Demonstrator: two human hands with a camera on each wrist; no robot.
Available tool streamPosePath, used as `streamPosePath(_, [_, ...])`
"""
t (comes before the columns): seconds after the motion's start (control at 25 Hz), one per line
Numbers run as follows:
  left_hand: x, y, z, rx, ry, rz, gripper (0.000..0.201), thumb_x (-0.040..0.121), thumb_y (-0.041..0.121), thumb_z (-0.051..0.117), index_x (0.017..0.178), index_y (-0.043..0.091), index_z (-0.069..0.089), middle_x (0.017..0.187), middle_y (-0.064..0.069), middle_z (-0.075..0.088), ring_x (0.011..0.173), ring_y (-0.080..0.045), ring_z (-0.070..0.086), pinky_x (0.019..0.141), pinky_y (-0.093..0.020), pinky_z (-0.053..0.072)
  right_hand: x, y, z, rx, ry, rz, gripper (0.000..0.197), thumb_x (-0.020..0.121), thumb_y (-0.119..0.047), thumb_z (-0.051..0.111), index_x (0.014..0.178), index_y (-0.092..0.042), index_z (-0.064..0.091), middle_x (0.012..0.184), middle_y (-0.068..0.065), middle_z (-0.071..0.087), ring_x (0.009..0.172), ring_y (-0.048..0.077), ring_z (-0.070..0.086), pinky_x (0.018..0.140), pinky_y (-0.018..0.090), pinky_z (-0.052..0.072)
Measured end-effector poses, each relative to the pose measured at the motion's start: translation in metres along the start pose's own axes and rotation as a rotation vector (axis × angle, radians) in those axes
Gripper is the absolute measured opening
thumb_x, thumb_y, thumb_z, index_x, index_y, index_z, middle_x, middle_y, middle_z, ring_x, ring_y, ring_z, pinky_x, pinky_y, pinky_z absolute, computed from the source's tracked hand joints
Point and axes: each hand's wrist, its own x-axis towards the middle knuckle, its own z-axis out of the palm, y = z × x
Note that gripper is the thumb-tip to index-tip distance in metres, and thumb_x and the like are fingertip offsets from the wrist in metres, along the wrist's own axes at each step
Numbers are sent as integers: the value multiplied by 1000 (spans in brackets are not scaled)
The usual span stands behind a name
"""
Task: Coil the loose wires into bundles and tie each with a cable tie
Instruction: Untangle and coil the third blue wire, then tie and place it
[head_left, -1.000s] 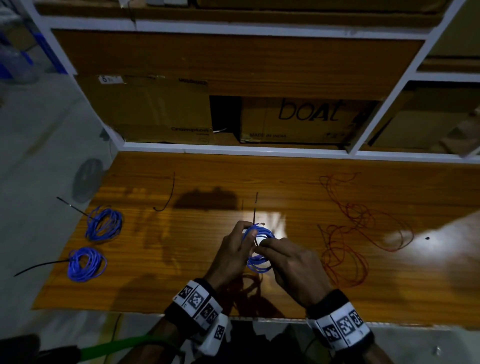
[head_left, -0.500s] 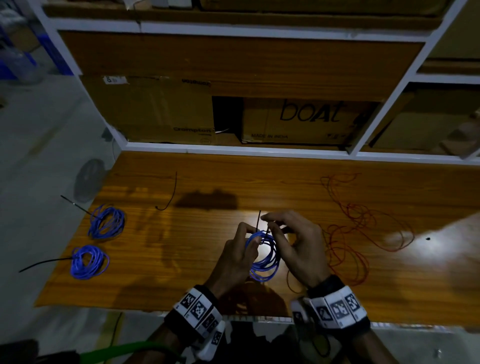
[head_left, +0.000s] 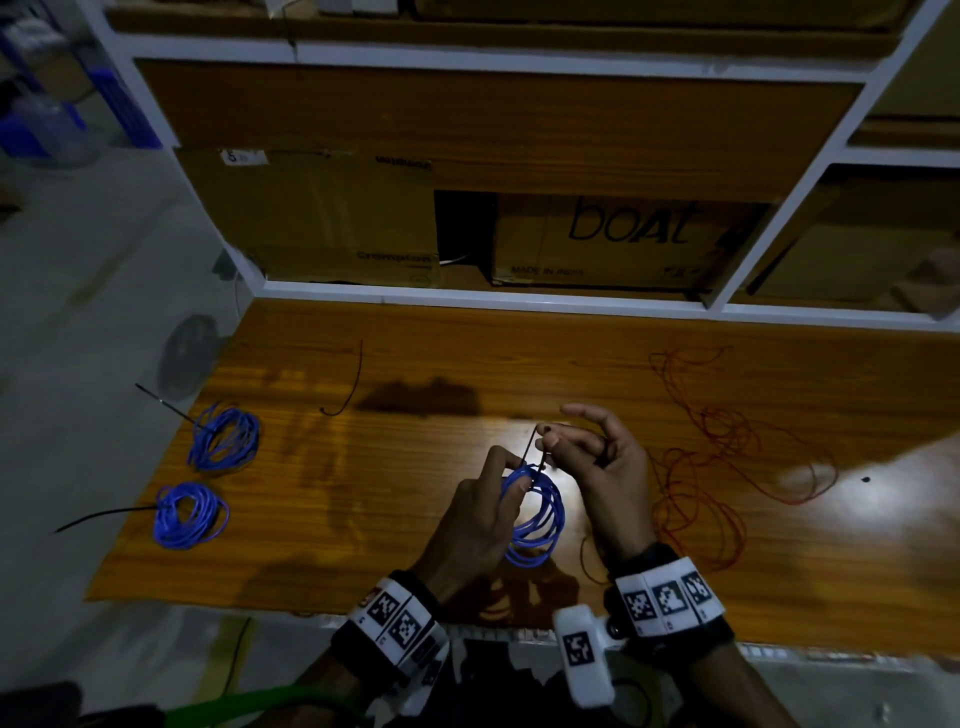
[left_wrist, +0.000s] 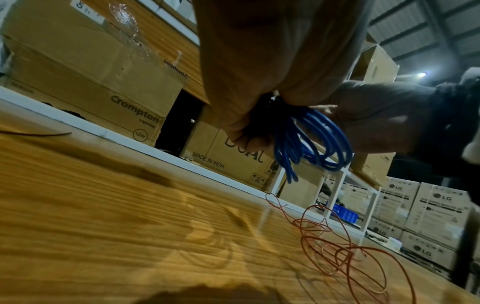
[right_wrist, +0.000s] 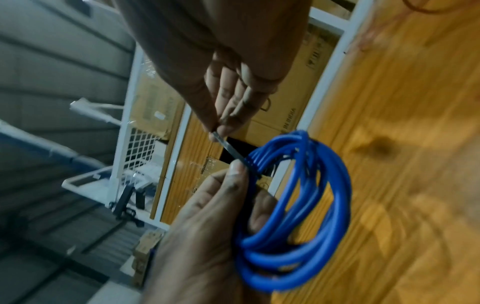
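Note:
My left hand (head_left: 498, 488) grips a coil of blue wire (head_left: 540, 514) above the wooden table (head_left: 363, 493), thumb and fingers curled round its top. The same coil (right_wrist: 306, 205) fills the right wrist view and hangs below the left hand in the left wrist view as the blue coil (left_wrist: 309, 142). A black cable tie (right_wrist: 232, 151) wraps the coil's top. My right hand (head_left: 566, 441) pinches the tie's tail between thumb and fingertips just above the coil; the other fingers spread out.
Two tied blue bundles (head_left: 226, 436) (head_left: 189, 514) lie at the table's left edge. A spare black cable tie (head_left: 348, 384) lies toward the back. Loose red wire (head_left: 727, 467) sprawls to the right. Cardboard boxes (head_left: 613, 239) fill the shelf behind.
The right hand has risen from on top of the coil and now pulls the tie's tail upward. The coil has turned more upright in the left hand.

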Motion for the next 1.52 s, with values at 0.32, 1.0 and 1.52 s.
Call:
streamPosePath(0.32, [0,-3,0,85,-1,-28,4,106,29,45,108,26,43,62,-8,58,46,-23,47,45,-42,32,-4,0,1,62,23,52,46,83,5,72,125,-9,58,100,12,77,99,26,73,76,29,58])
streamPosePath(1.0, [1,-7,-3,168,-27,-22,6,106,29,45,110,28,41,65,-1,57,46,-10,44,44,-25,29,-2,1,-2,-6,-54,79,46,81,4,75,123,-10,63,98,13,78,96,24,75,73,26,58])
streamPosePath(1.52, [-1,-2,-5,180,-41,63,27,106,23,44,132,30,42,58,1,49,45,-12,43,45,-25,27,9,1,-8,-124,-176,84,40,82,12,71,117,-5,61,89,19,76,83,26,74,74,31,59])
